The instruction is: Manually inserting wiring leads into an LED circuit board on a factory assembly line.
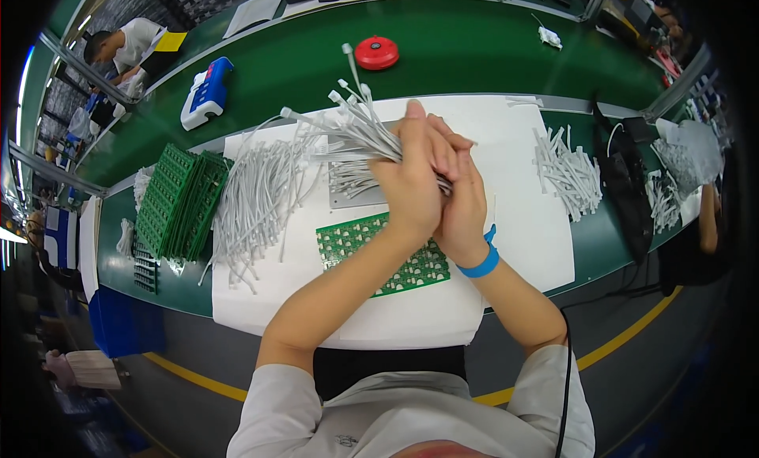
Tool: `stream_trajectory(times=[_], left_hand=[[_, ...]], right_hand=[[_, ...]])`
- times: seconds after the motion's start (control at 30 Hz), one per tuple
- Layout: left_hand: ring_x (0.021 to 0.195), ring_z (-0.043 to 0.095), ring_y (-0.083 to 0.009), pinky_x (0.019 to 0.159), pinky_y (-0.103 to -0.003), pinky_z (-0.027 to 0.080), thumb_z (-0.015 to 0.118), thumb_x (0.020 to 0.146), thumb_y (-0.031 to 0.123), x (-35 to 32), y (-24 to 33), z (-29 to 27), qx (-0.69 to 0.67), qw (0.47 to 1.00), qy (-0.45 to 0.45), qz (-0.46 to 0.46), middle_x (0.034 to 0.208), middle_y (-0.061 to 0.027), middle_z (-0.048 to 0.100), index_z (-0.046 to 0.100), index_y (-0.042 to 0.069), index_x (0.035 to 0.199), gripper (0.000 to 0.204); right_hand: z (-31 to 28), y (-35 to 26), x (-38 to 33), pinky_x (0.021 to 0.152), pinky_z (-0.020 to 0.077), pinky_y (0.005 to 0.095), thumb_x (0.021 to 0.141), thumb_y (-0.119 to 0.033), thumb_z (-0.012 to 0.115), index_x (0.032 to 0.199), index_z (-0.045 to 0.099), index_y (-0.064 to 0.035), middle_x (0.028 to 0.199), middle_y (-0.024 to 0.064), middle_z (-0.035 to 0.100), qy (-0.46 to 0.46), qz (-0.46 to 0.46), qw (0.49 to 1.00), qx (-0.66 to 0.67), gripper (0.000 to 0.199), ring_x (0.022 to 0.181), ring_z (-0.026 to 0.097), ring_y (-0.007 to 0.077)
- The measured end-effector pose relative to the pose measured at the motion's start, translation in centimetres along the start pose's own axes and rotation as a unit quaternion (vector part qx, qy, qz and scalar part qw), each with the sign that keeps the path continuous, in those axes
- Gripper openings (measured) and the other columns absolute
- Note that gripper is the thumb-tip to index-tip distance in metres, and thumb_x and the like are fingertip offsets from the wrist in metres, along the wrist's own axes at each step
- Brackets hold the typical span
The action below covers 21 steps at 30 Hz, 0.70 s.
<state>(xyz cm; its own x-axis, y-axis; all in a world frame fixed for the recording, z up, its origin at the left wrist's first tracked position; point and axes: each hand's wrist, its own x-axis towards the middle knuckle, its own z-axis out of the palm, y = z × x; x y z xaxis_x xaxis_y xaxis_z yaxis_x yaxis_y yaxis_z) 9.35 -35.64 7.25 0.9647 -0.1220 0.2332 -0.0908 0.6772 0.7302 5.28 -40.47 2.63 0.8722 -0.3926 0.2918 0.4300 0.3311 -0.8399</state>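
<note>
The left hand (414, 177) and right hand (461, 209) are clasped around a bundle of cables (365, 132), its long axis running from between the palms to the upper left, left hand nearer the fanned ends; the board (344, 240) lies partly beneath the left forearm.

Two hands (415, 177) clasp a bundle of pale cables (368, 134) near a green circuit panel (419, 270) on white paper (526, 236).
</note>
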Motion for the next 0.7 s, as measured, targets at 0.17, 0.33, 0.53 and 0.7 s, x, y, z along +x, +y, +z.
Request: stream_trajectory(times=[0.17,0.33,0.53,0.7], left_hand=[[0.045,0.046,-0.0109,0.048,-0.030,0.042,0.060,0.107,0.026,1.5,1.1,-0.5,-0.028,0.999,-0.015,-0.035,0.053,-0.0029,0.047,0.039,0.011,0.063,0.052],[0.046,0.051,-0.0110,0.051,-0.029,0.046,0.062,0.106,0.025,0.9,0.0,-0.1,0.036,0.994,-0.091,-0.042,0.055,-0.0042,0.052,0.045,0.008,0.065,0.048],[0.045,0.042,-0.0153,0.054,-0.035,0.046,0.050,0.111,0.031,0.7,0.7,-0.5,0.041,0.996,-0.054,-0.063,0.052,-0.0036,0.040,0.036,0.013,0.061,0.055],[0.041,0.031,-0.0140,0.047,-0.030,0.037,0.046,0.112,0.036,1.3,0.6,-1.0,-0.003,0.997,-0.050,-0.062,0.050,-0.0022,0.032,0.029,0.015,0.059,0.059]], right_hand=[[0.2,-2.1,0.3,0.115,0.0430,0.0354,0.115,-0.045,0.025,0.154,0.042,-0.0033,0.151,0.0138,0.052,0.076,0.157,0.968,0.179,0.060,0.137,0.052,0.0266],[-1.0,-0.2,0.2,0.111,0.0472,0.0350,0.115,-0.043,0.028,0.149,0.049,-0.0032,0.138,0.0118,0.061,0.109,0.172,0.970,0.129,0.057,0.131,0.057,0.0231],[-0.2,-0.6,0.9,0.112,0.0469,0.0357,0.115,-0.042,0.027,0.147,0.051,-0.0004,0.141,0.0143,0.060,0.062,0.148,0.963,0.216,0.058,0.130,0.059,0.0240],[-0.1,-0.9,1.1,0.115,0.0439,0.0370,0.114,-0.051,0.024,0.145,0.051,0.0013,0.146,0.0174,0.058,0.068,0.177,0.959,0.209,0.067,0.134,0.056,0.0267]])
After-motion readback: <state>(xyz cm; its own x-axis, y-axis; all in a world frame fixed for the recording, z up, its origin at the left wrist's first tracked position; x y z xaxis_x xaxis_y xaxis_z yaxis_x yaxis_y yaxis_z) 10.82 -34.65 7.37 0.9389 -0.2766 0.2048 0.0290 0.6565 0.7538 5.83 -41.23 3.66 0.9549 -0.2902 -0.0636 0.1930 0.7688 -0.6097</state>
